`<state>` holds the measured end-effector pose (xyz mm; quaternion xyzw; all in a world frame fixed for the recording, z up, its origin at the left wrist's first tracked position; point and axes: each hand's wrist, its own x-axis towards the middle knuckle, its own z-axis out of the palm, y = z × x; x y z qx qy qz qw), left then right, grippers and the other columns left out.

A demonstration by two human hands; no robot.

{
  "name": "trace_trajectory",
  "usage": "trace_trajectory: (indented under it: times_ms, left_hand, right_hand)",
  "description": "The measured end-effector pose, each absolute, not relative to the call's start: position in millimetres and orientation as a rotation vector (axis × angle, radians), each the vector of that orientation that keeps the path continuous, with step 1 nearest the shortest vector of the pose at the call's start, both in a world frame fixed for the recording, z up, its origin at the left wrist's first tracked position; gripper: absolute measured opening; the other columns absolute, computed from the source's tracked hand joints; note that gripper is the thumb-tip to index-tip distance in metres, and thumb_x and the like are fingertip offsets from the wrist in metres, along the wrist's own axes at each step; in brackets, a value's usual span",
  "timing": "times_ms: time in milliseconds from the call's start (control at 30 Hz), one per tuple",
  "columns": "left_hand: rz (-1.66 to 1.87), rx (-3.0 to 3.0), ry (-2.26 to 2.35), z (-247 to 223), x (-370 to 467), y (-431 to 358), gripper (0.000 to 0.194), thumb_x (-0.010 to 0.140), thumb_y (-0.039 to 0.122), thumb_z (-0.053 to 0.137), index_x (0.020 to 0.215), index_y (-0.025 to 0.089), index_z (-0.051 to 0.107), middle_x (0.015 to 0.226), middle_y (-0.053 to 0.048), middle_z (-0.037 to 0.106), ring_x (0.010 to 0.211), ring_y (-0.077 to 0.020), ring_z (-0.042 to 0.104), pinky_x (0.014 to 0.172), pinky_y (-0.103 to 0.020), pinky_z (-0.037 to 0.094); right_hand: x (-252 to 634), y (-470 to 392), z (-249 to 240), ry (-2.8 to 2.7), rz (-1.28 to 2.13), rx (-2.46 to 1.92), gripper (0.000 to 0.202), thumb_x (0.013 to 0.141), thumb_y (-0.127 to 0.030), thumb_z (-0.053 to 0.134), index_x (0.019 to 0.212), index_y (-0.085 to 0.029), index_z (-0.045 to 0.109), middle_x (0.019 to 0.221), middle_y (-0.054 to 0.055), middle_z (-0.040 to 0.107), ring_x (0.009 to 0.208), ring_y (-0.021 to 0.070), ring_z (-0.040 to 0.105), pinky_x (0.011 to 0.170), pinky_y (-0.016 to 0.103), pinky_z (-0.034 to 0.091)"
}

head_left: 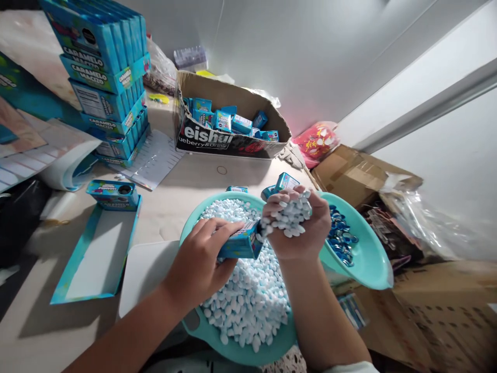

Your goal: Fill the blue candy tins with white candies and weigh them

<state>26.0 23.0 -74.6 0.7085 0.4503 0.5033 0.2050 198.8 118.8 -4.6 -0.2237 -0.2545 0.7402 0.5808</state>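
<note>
My left hand (207, 254) grips a small blue candy box (241, 242), tilted on its side with its end facing right. Cupped at that end, my right hand (301, 233) holds a heap of white candies (292, 215), some of them touching the box. Both hands are over a turquoise basin (272, 356) full of white and pale blue candies (248, 305). To the right, partly behind my right forearm, a second turquoise bowl (373, 259) contains shiny blue round pieces (344, 238). Behind my right hand are a few small blue boxes (286, 181).
An open carton (229, 147) of blue boxes stands at the back. Stacked display trays of boxes (112, 88) rise at the left. Nearer, a blue-edged tray (93, 259) has one box (112, 194) at its far end. Cardboard boxes (446, 311) lie on the right.
</note>
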Motion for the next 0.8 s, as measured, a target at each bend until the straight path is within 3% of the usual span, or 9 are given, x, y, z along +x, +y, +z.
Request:
trace_trajectory:
  times_ms: [400, 800]
  left_hand:
    - [1.33, 1.976, 1.257, -72.6, 24.7, 22.5, 0.049, 0.093, 0.013, 0.06, 0.141, 0.024, 0.055, 0.125, -0.011, 0.068, 0.114, -0.028, 0.064, 0.095, -0.048, 0.057]
    - [1.336, 1.99, 1.262, -72.4, 24.7, 22.1, 0.047, 0.094, 0.015, 0.059, 0.14, 0.023, 0.055, 0.125, -0.011, 0.069, 0.115, -0.028, 0.064, 0.096, -0.048, 0.058]
  right_hand:
    - [199.0, 109.8, -4.8, -0.789, 1.671, -0.53, 0.019, 0.07, -0.028, 0.087, 0.077, -0.019, 0.072, 0.07, -0.008, 0.069, 0.07, 0.0061, 0.067, 0.065, 0.017, 0.057]
    - [200.2, 105.2, -5.1, -0.874, 1.628, -0.543, 0.017, 0.073, -0.03, 0.086, 0.076, -0.021, 0.072, 0.074, -0.007, 0.068, 0.074, 0.0075, 0.065, 0.071, 0.02, 0.057]
